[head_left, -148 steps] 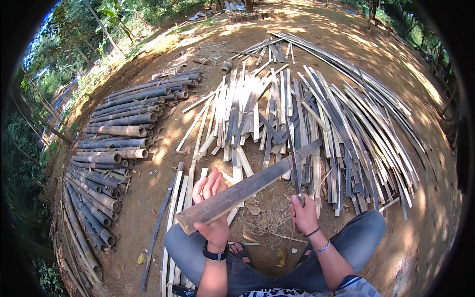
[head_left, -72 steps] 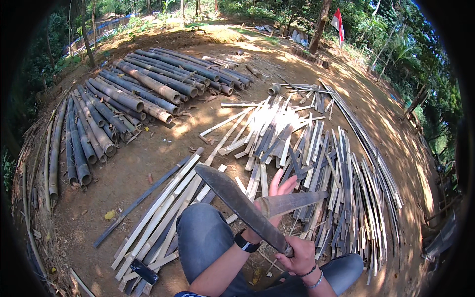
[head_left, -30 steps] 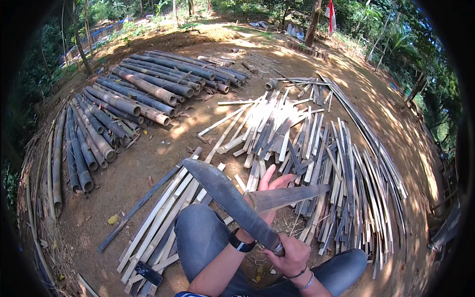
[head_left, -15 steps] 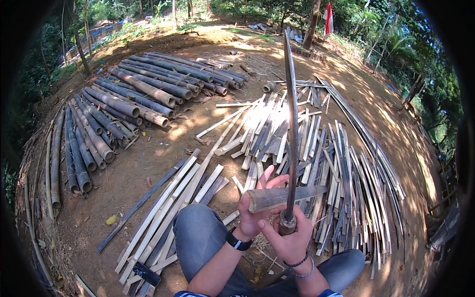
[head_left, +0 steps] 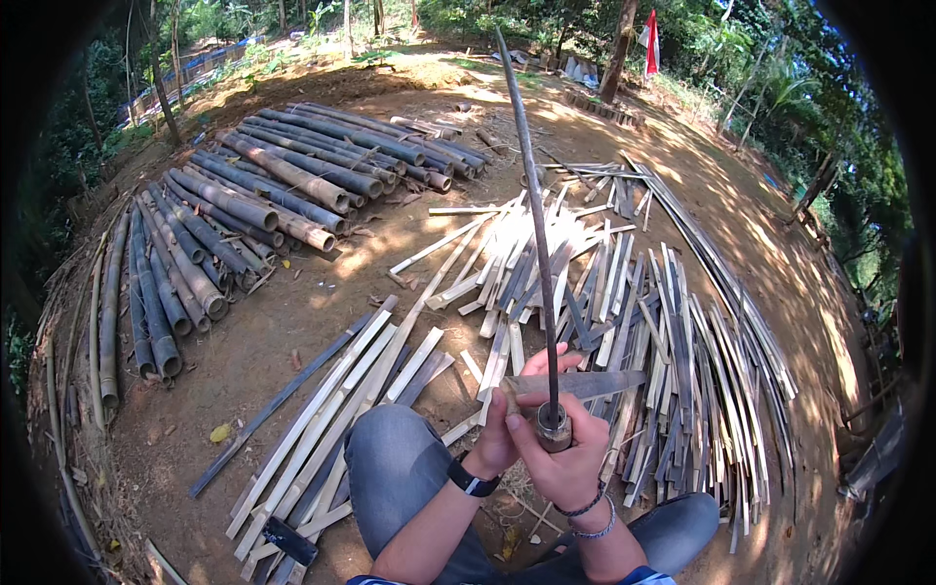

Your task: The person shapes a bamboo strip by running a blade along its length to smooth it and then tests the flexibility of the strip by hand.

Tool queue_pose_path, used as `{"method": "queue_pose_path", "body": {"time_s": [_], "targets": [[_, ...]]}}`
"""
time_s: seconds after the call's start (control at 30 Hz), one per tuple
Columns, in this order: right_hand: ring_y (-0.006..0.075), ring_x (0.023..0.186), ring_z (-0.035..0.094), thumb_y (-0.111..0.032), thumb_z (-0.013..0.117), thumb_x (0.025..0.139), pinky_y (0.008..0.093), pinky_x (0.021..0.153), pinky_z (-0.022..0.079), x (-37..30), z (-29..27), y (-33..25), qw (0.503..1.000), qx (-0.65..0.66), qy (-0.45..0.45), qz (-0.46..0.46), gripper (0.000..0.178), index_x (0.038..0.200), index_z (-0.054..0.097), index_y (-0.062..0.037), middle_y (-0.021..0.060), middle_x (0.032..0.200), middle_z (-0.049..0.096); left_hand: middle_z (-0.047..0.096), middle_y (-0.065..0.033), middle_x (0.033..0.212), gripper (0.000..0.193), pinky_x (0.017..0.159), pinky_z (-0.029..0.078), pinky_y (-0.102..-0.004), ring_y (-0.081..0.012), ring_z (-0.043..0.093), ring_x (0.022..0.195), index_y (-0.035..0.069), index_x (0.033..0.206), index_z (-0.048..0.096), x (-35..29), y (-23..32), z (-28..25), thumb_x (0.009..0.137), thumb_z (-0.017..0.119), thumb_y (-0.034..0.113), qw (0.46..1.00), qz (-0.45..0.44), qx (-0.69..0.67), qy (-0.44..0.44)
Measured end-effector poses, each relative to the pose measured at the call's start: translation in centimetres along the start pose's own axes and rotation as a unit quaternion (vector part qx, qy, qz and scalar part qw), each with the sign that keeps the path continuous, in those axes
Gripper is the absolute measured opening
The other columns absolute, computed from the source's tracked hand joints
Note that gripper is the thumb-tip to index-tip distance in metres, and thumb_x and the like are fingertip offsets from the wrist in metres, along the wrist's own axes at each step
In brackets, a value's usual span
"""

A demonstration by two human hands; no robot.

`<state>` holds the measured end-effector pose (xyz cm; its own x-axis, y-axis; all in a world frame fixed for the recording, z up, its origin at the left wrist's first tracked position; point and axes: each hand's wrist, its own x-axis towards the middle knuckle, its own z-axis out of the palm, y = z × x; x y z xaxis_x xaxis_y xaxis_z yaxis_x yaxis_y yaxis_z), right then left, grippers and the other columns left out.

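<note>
My right hand (head_left: 568, 456) is wrapped round the short handle (head_left: 554, 437) of a long machete (head_left: 536, 205). Its narrow dark blade rises upright, leaning slightly left at the tip. My left hand (head_left: 495, 439) grips the near end of a split bamboo piece (head_left: 595, 383), which points right behind the blade's base. Some left fingers lie behind the bamboo and blade. Both hands are close together over my lap; whether the blade touches the bamboo I cannot tell.
Split bamboo strips (head_left: 673, 390) lie in a wide heap ahead and right. More strips (head_left: 322, 419) lie beside my left knee (head_left: 395, 458), with a dark block-shaped object (head_left: 291, 541) on them. Whole bamboo poles (head_left: 292, 175) are stacked far left on bare soil. Trees and a red-and-white flag (head_left: 650, 44) stand behind.
The machete's tip has swung left, and its blade now shows a narrower side. The bamboo piece has turned in my left hand, whose fingers have closed more around its near end.
</note>
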<state>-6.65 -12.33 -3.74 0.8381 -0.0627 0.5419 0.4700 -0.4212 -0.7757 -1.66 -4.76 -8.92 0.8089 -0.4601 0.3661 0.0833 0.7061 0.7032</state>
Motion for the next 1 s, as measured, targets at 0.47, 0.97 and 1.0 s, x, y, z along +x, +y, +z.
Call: {"method": "queue_pose_path", "body": {"time_s": [0.47,0.97,1.0], "targets": [[0.0059,0.056,0.051,-0.036,0.067,0.085,0.0223,0.053,0.040,-9.2,-9.0,-1.2,0.984,0.048,0.100,0.142,0.039,0.095,0.062,0.0018,-0.0014,0.060,0.055,0.046,-0.0198,0.129,0.056,0.112,0.023,-0.0435,-0.0291,0.041,0.127,0.002,0.123,0.042,3.0,-0.8,6.2,0.096,0.034,0.051,0.979,0.192,0.059,0.019],[0.0045,0.059,0.051,-0.030,0.067,0.087,0.0213,0.054,0.041,-11.1,-11.3,1.8,0.956,0.122,0.178,0.199,0.031,0.086,0.060,0.0007,-0.0012,0.065,0.056,0.051,-0.0076,0.096,0.046,0.097,0.033,-0.0381,-0.0226,0.046,0.108,0.013,0.078,0.039,4.7,-1.5,9.3,0.097,0.036,0.054,0.961,0.266,0.016,0.066],[0.0045,0.059,0.051,-0.029,0.066,0.087,0.0216,0.054,0.041,-10.9,-11.5,2.0,0.955,0.115,0.183,0.202,0.030,0.085,0.060,0.0005,-0.0010,0.065,0.056,0.049,-0.0033,0.088,0.042,0.094,0.034,-0.0350,-0.0203,0.046,0.106,0.014,0.078,0.040,4.8,-1.3,9.6,0.099,0.035,0.050,0.961,0.265,-0.018,0.080]]}}
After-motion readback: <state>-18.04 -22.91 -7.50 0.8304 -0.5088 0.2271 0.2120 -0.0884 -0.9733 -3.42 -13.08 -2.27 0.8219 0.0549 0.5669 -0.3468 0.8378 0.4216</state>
